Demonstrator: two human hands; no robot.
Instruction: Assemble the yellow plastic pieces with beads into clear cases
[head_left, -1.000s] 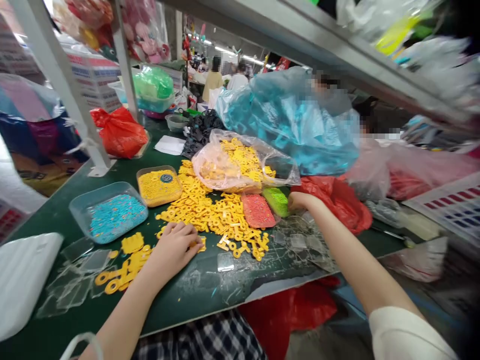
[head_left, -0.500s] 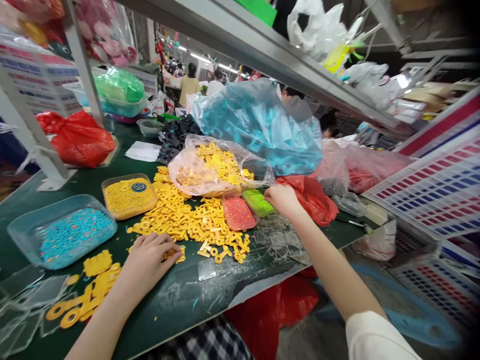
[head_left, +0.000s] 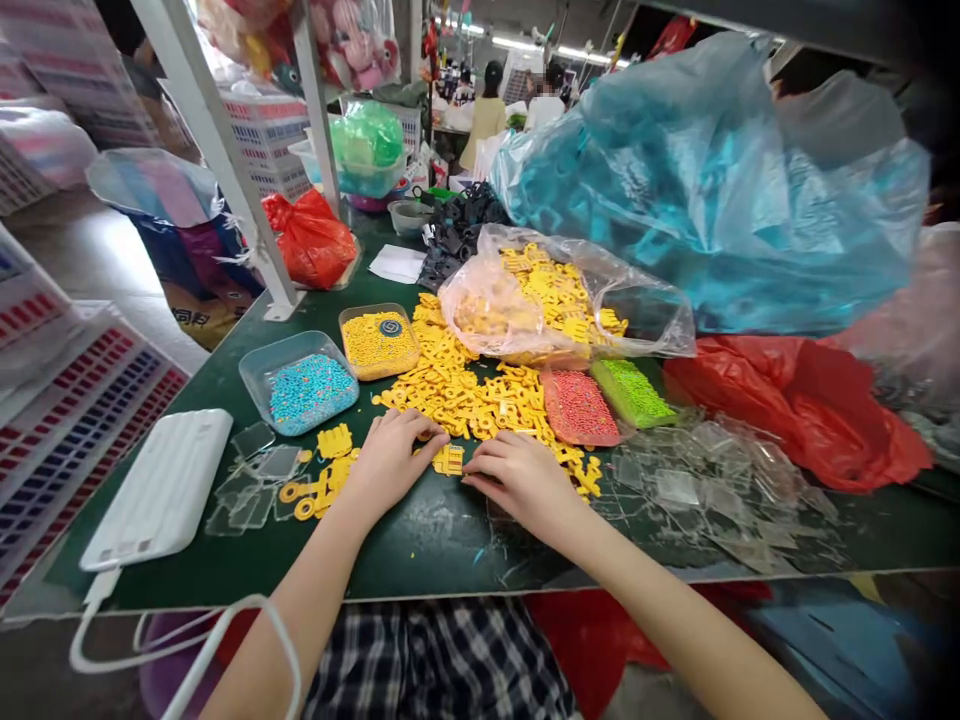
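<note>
My left hand (head_left: pixel 394 455) and my right hand (head_left: pixel 517 475) rest close together on the green table (head_left: pixel 450 540). Their curled fingertips meet at a small yellow plastic piece (head_left: pixel 450 460), which both touch from either side. Just beyond lies a loose pile of yellow plastic pieces (head_left: pixel 480 395). A clear bag with more yellow pieces (head_left: pixel 555 300) lies open behind the pile. Left of my left hand lie a few yellow rings and shapes (head_left: pixel 319 480) on clear plastic squares (head_left: pixel 255 480).
Trays of blue beads (head_left: pixel 307 385), yellow beads (head_left: pixel 379 340), red beads (head_left: pixel 577 405) and green beads (head_left: pixel 634 390) ring the pile. More clear squares (head_left: pixel 705 480) lie to the right. A white power bank (head_left: pixel 161 485), red bag (head_left: pixel 795 400), big blue bag (head_left: pixel 712 190) and white post (head_left: pixel 217 150) surround them.
My right hand came back from the green tray near the red bag to the table in front of me, beside my left hand. The view swung left and down.
</note>
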